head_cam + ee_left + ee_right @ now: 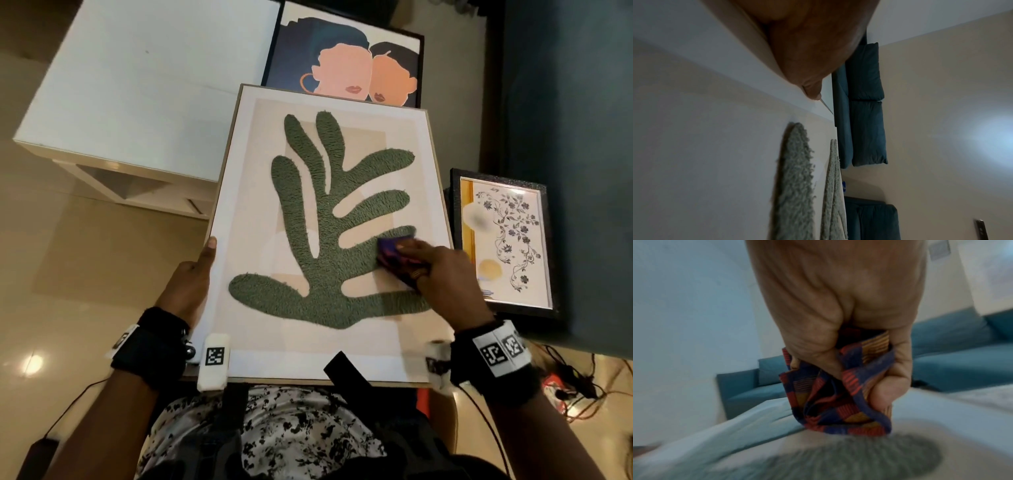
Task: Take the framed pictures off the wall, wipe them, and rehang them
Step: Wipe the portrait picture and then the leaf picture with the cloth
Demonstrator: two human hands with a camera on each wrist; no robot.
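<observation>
A large framed picture (325,240) with a green leaf shape on a cream ground lies flat across my lap. My left hand (191,277) grips its left edge, thumb on the front; in the left wrist view the thumb (813,92) lies along the frame (694,65). My right hand (442,270) holds a bunched cloth (397,255) in blue, red and orange stripes and presses it on the leaf's lower right lobe. The right wrist view shows the cloth (838,394) clenched in my right hand (838,321), blurred, above the green leaf (838,459).
A framed picture of two faces (346,65) lies beyond the large frame. A smaller black-framed floral picture (503,240) rests on the blue sofa (575,102) at right. A white low table (137,102) stands at left on the tiled floor. Cables (579,387) lie at lower right.
</observation>
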